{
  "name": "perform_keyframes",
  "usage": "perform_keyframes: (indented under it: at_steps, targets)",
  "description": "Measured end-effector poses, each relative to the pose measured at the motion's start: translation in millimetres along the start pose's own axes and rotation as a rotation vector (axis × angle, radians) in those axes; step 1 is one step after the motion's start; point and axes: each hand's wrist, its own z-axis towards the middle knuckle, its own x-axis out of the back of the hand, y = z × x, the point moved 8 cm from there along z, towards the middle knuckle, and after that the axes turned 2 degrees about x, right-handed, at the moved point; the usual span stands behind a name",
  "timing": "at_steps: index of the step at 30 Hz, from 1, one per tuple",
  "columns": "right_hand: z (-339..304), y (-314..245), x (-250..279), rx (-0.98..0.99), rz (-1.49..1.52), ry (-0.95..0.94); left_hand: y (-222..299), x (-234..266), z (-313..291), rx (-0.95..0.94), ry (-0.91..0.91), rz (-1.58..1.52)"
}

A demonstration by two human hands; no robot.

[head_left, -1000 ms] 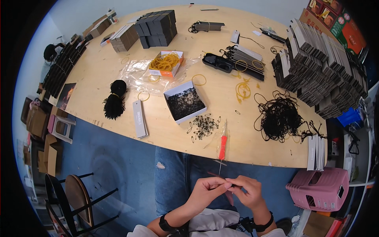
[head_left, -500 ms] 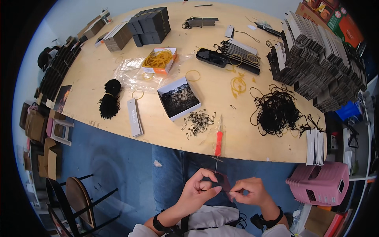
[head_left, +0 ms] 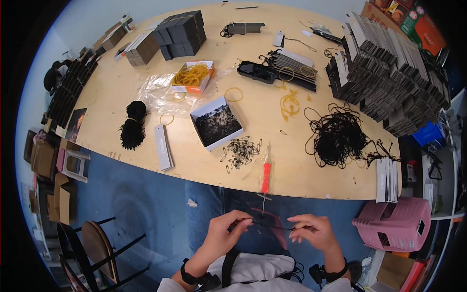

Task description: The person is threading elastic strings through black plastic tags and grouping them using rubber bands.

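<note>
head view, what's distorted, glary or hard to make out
Head view: fisheye distortion bows the near edge of the wooden table, and black vignetting fills the corners; head view: pale glare streaks the clear plastic; head view: the black cord between the left hand and right hand is too thin for fine detail.

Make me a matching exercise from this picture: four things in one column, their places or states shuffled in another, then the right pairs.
Column one:
1. Black cord
2. Heaped rubber bands
3. Tool handle
4. Loose pins

Column two:
A. Scattered beside an open white box
B. Red, near the table edge
C. Between left hand and right hand
D. In a white-and-orange box

Pairs: 1-C, 2-D, 3-B, 4-A
</note>
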Motion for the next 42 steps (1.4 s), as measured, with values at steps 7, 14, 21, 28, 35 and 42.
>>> perform_keyframes:
  at_steps: [7,14,21,28,35,42]
  targets:
    - [-10.2,18.3,30.2,0.008,-0.051,0.134,2.4,-7.2,9.0,-0.044,0.018,-0.041]
    - [-17.5,36.6,57.0,-0.003,0.033,0.349,7.3,-23.2,20.1,-0.193,0.044,0.058]
    - [-9.4,84.8,55.2,-0.080,0.114,0.400,13.8,-22.6,24.9,-0.267,0.154,0.108]
    - [-0.1,138.5,31.8,-0.266,0.158,0.330,37.7,-8.7,29.4,-0.490,0.404,0.292]
    - [0.5,153.7,7.8,-0.280,0.186,0.272,36.1,-8.8,34.4,-0.496,0.382,0.335]
    - [-5.4,156.8,2.9,-0.303,0.242,0.282,24.0,-11.0,14.5,-0.487,0.200,0.313]
